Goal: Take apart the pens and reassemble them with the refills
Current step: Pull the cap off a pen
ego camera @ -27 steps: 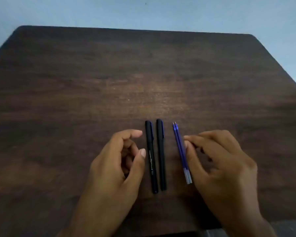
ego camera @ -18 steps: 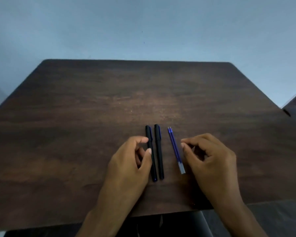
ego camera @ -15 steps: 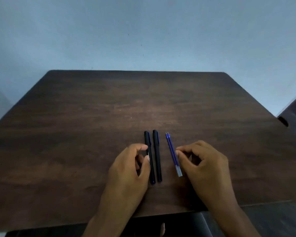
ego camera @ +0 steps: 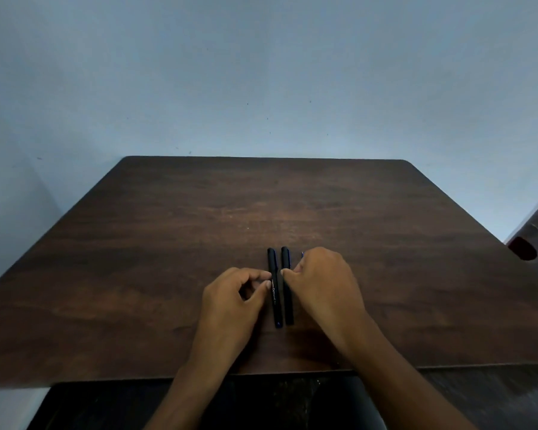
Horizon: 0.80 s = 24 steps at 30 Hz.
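Observation:
Two black pens lie side by side on the dark wooden table (ego camera: 137,290), pointing away from me. My left hand (ego camera: 233,296) rests beside the left pen (ego camera: 274,302), with its thumb and forefinger tips touching the pen's side and nothing held. My right hand (ego camera: 323,280) lies over the blue refills, and only a blue tip (ego camera: 302,252) shows past the knuckles. Its fingertips touch the right pen (ego camera: 285,259) near the middle. Whether they grip that pen is hidden. Both pens lie flat.
The table's near edge runs just below my wrists, with a dark seat (ego camera: 106,408) under it. A dark piece of furniture with an oval hole (ego camera: 524,248) stands off the table's right side. A blue wall rises behind the far edge.
My right hand has moved left across the refills onto the right pen, and my left hand's fingers have closed in on the left pen. The camera has tilted up.

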Available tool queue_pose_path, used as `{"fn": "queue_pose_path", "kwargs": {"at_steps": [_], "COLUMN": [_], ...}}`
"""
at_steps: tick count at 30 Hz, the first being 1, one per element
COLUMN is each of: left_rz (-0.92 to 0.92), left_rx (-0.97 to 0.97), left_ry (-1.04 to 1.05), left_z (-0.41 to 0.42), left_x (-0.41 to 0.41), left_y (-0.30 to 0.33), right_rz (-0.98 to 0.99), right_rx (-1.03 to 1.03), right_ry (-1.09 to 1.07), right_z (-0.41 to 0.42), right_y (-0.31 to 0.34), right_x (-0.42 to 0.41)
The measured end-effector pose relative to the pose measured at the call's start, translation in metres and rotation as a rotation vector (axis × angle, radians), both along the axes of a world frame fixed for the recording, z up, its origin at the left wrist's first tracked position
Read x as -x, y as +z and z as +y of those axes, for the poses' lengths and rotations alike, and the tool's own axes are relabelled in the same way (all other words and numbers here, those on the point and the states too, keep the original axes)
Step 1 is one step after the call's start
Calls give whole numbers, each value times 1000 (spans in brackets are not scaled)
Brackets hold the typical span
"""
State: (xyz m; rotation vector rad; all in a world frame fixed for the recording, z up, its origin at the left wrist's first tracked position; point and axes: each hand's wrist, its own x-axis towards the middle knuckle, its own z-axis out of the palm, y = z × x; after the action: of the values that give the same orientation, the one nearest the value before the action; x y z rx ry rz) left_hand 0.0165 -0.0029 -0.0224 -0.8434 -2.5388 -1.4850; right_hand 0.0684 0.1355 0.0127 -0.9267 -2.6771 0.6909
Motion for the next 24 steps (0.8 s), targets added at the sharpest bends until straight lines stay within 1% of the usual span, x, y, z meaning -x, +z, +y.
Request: {"fn": "queue_pose_path", "kwargs": {"at_steps": [11,15,18,20,24], "left_rz": [-21,-29,-48,-102,-350], "left_rx": [-23,-20,-34,-98,-281], "left_ry": [7,-2,-1,1,-49], "left_z": [-1,-2,-3,-4,-3], "left_x": [-2,-1,-1,-1,-1], "left_y": [3,2,3,6,19], "right_rz": [-152,-153,-109,-45,121], "right_rx": [-23,-22,-1,19,85], "right_ry": [16,21,6,3,49], "right_z": [-5,-7,-7,-9,-19], "right_y": [5,7,10,14,15], "right_x": [6,7,2,-7,-35]}}
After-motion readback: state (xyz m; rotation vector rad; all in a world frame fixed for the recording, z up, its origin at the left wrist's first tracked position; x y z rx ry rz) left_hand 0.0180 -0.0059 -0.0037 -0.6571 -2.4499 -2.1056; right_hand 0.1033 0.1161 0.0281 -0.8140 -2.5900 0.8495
